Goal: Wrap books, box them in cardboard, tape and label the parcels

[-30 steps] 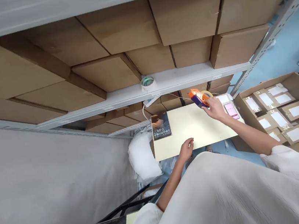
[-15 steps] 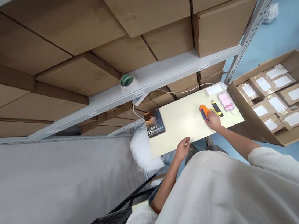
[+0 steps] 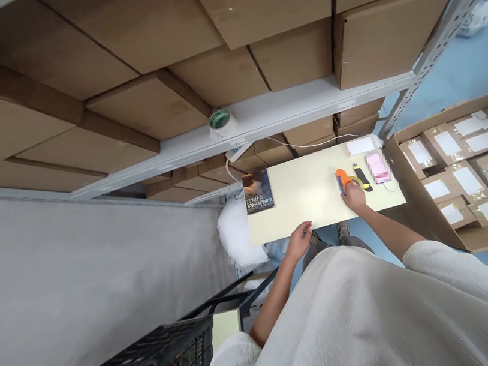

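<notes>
Gripping the orange plastic tape dispenser (image 3: 343,180) with our right hand (image 3: 356,196), fingers curled on it, on the smooth cream table (image 3: 310,198). Left hand (image 3: 300,240) loosely open at the table's near edge. Glossy book (image 3: 258,191) lies flat, well apart.

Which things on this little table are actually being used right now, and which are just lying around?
In use:
- tape dispenser, under the right hand
- table, its near edge touched by the left hand

Lying about:
- book
- box cutter
- phone
- tape roll on the shelf
- black basket
</notes>
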